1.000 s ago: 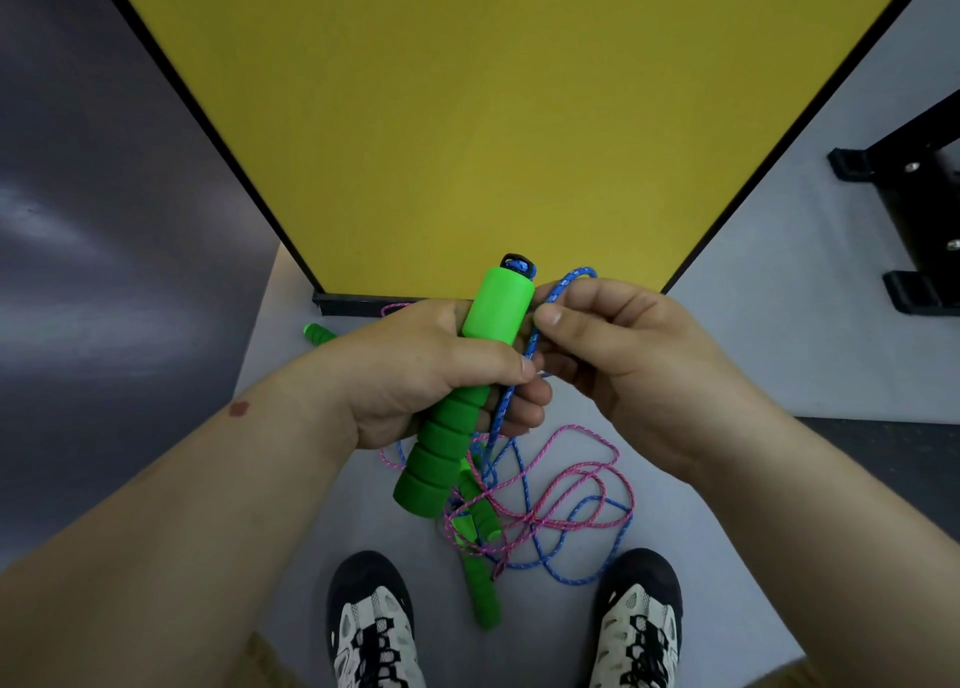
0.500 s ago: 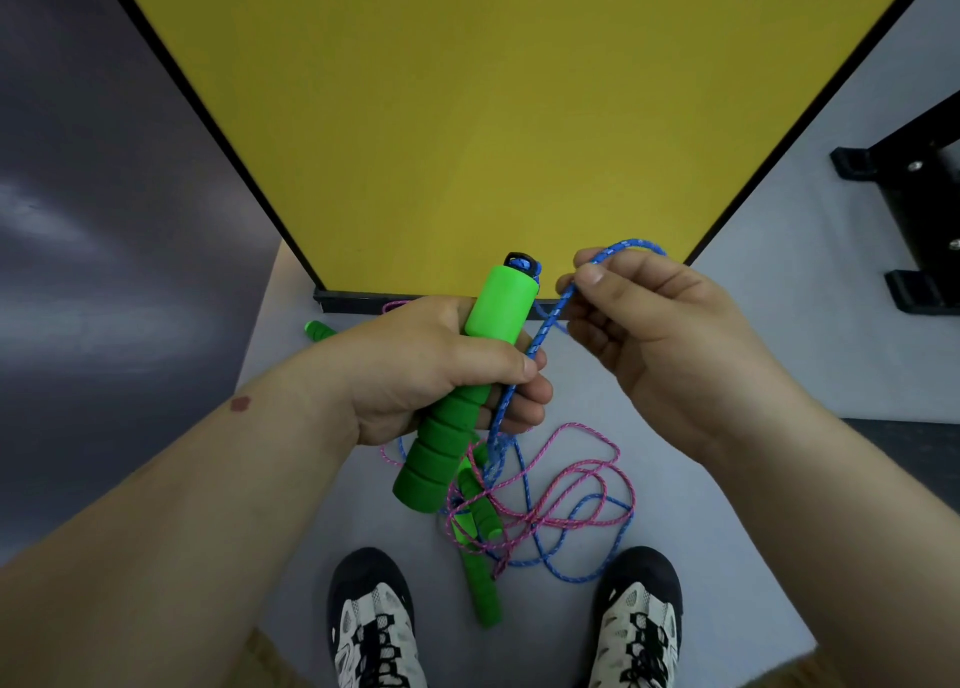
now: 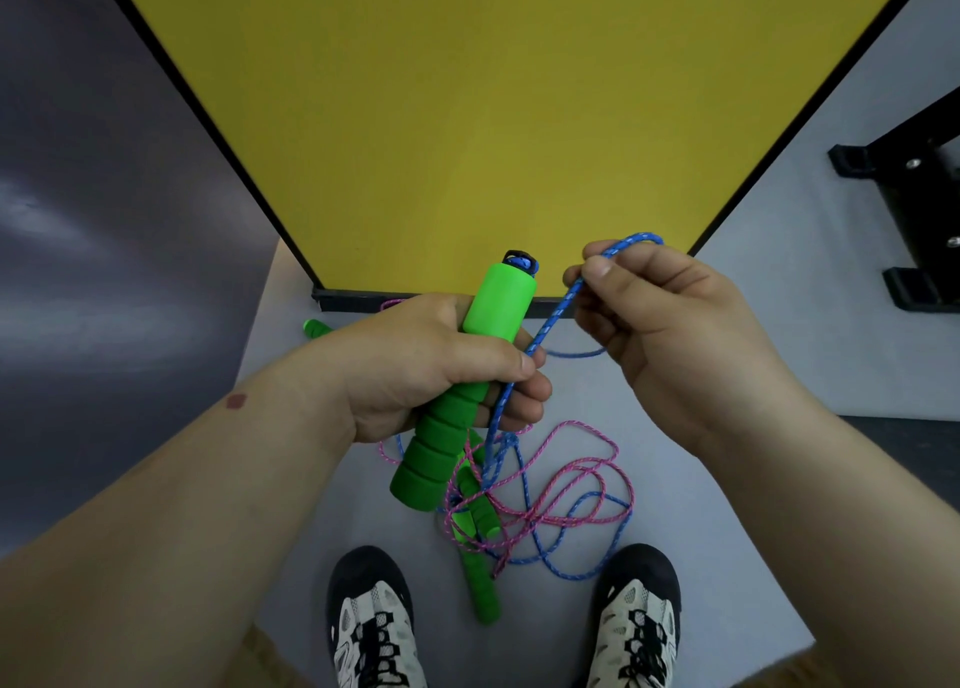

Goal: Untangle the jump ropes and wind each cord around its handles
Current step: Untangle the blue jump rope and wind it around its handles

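Left hand (image 3: pixel 441 365) fisted round green foam handle (image 3: pixel 467 375); right hand (image 3: pixel 670 334) pinching blue cord (image 3: pixel 550 318). I keep cord taut, lay turns snug, watch pink cord (image 3: pixel 571 474) snag on floor (image 3: pixel 727 557).

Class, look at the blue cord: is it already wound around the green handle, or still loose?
Still loose. The blue cord runs free from the green handle to the right hand, and the rest lies tangled with the pink cord on the floor.
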A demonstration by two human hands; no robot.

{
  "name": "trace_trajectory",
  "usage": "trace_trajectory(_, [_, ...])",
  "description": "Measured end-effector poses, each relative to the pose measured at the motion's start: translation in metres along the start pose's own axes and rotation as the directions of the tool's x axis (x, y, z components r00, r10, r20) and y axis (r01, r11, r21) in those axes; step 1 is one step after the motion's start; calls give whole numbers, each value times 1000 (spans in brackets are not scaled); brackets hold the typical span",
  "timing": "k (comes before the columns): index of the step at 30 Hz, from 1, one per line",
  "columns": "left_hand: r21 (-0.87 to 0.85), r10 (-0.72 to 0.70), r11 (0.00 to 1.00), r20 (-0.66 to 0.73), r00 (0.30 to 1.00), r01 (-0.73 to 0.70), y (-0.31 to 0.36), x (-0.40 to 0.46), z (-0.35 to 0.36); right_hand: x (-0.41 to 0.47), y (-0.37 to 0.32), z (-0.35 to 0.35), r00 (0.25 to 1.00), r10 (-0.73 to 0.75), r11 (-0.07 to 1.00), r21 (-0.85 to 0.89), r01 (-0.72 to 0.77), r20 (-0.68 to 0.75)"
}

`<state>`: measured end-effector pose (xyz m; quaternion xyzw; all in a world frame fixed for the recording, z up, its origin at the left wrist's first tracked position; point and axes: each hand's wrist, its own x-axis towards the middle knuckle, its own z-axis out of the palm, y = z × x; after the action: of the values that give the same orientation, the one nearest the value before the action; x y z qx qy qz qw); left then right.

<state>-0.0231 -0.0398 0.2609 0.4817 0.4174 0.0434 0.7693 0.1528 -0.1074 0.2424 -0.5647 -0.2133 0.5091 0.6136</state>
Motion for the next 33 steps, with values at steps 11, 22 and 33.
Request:
trace_trajectory(11, [-5,10,1000,-3,1000,-10,1,-1,0,-10,4,8,966,116,992,-77,-100,232])
trace_trajectory(22, [36,5,999,9,1000,-5,-1,1,-4,0,0,1,998,-66,998,9,67,-17])
trace_trajectory(33, [19,14,1000,-1,1000,-14,-1,0,-4,-9,9,8,969,75,994,-95,-54,236])
